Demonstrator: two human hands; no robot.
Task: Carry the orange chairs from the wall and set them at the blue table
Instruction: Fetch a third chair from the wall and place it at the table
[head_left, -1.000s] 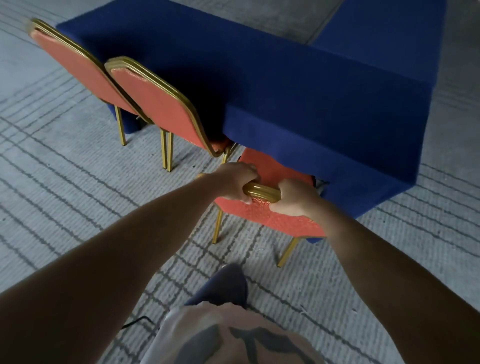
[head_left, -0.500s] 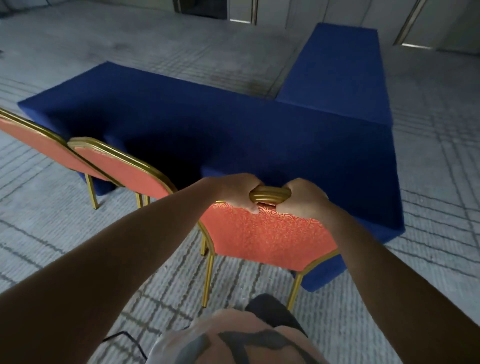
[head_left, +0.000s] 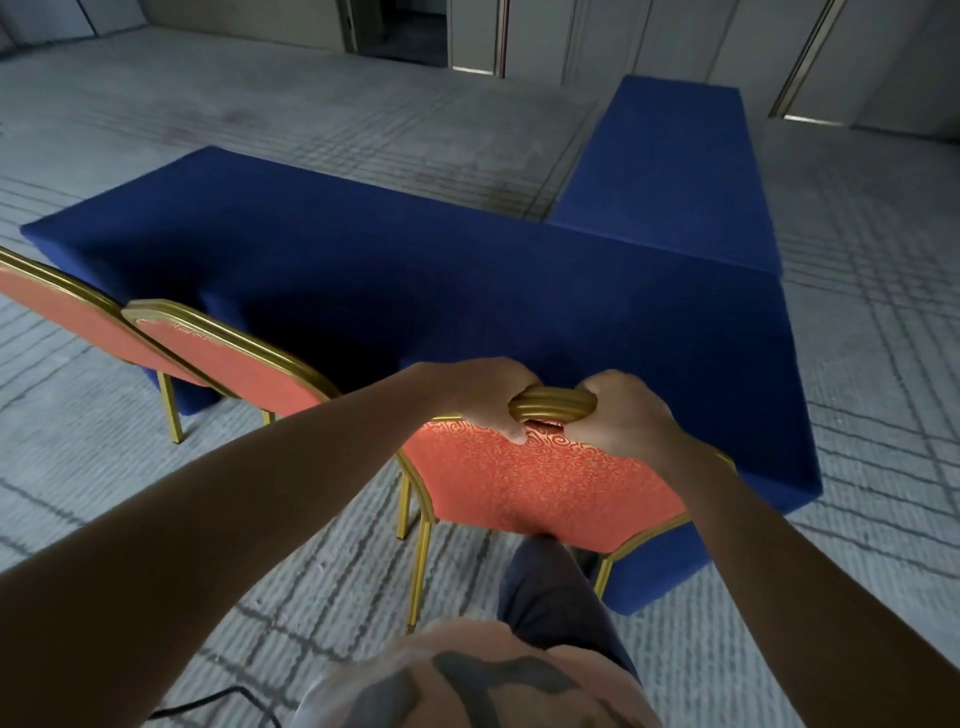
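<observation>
At the blue table (head_left: 415, 270), both hands grip chair (head_left: 545, 483)

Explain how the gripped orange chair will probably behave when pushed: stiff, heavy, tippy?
Probably stiff: the orange chair has a metal-looking gold frame. Its thin legs likely drag on carpet. Pushed high, where left hand and right hand grip, it may tip.

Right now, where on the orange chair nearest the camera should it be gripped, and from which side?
Grip the gold top rail of the orange chair, coming from behind its backrest. The rail is a rounded bar that fingers can wrap, and the back faces the person, with the blue table beyond it. The left hand and right hand hold it there.
</observation>
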